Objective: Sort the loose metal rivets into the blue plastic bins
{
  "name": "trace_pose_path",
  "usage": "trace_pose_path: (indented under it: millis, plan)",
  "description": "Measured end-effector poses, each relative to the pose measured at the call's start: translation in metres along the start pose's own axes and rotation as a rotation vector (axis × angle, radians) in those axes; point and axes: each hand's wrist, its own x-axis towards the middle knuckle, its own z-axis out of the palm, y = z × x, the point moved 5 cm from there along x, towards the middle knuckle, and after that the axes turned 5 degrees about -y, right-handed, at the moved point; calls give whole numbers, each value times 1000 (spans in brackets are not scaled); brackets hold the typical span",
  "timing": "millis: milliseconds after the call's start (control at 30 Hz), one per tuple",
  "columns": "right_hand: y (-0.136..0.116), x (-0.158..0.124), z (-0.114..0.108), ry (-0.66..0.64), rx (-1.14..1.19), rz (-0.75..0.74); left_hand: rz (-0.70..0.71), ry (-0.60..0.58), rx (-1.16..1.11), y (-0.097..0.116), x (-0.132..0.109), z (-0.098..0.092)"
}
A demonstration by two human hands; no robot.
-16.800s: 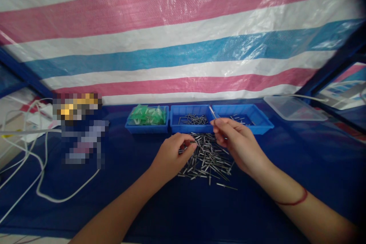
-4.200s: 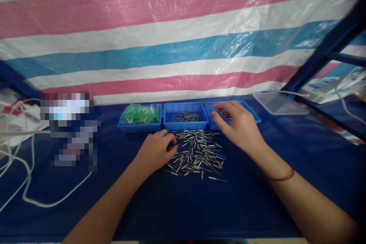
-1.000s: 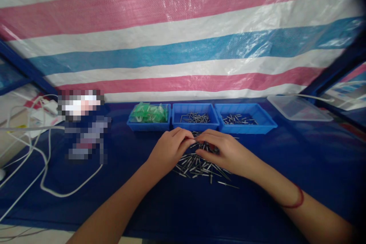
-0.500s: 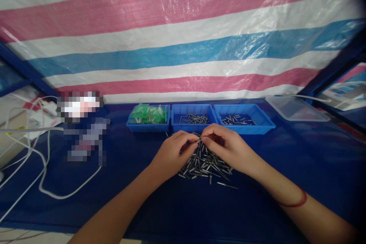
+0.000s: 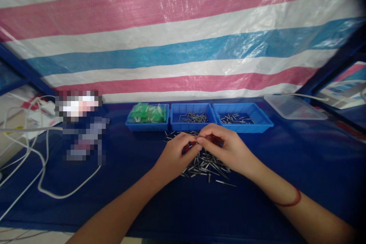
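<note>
Over a heap of blind rivets point(image 5: 207, 166) my left hand point(image 5: 177, 156) and my right hand point(image 5: 228, 146) meet fingertip to fingertip. Each is closed in a pinch of thumb and forefinger. Whatever lies between the fingertips is hidden by the fingers. The thin metal rivets are spread loosely on the table below and behind the hands, which cover part of the heap. A single rivet point(image 5: 225, 183) lies apart at the near side of the heap.
Behind the hands stand three blue bins: a left bin point(image 5: 147, 126) with green plastic packets point(image 5: 148, 112), a middle bin point(image 5: 190, 126) and a right bin point(image 5: 259, 124) with metal pieces. A clear plastic lid point(image 5: 294, 107) lies at right, white cables point(image 5: 45, 160) at left.
The fingertips have come closer together, and the thin dark piece seen between them before is now covered. My right hand has shifted slightly left; the view has moved a little.
</note>
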Motion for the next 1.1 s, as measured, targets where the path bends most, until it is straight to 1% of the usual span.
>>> trace_pose_path:
  millis: [100, 300, 433, 467, 533, 600, 700, 767, 833, 900, 967, 1033, 1100]
  plan:
    - [-3, 0, 0, -9, 8, -42, 0, 54, -9, 0, -1, -3]
    - [-5, 0, -2, -19, -34, -63, 0, 172, -22, -1, -2, -12]
    - [-2, 1, -2, -25, -56, -47, 18, 186, 4, 0, -2, -15]
    - [0, 2, -3, -13, -45, -30, 20, 182, 14, 0, -3, -15]
    - [7, 3, -9, 52, 10, 39, 10, 161, 45, 0, -3, -15]
    - [16, 4, -19, 186, 140, 143, -3, 126, 92, -1, -2, -15]
    - [34, 2, -40, 439, 459, 277, 5, 36, 217, -2, -1, -13]
    - [44, 0, -55, 578, 638, 312, 8, -25, 329, -3, 0, -12]
    - [52, 0, -68, 649, 716, 318, -1, -73, 431, -5, 0, -12]
    - [56, 1, -77, 664, 719, 306, -12, -101, 511, -8, 0, -11]
    - [57, 2, -81, 638, 706, 285, -22, -119, 565, -11, 0, -9]
    - [54, 4, -78, 596, 728, 282, -30, -122, 593, -13, 0, -7]
    - [50, 4, -69, 573, 778, 307, -45, -118, 610, -15, 1, -5]
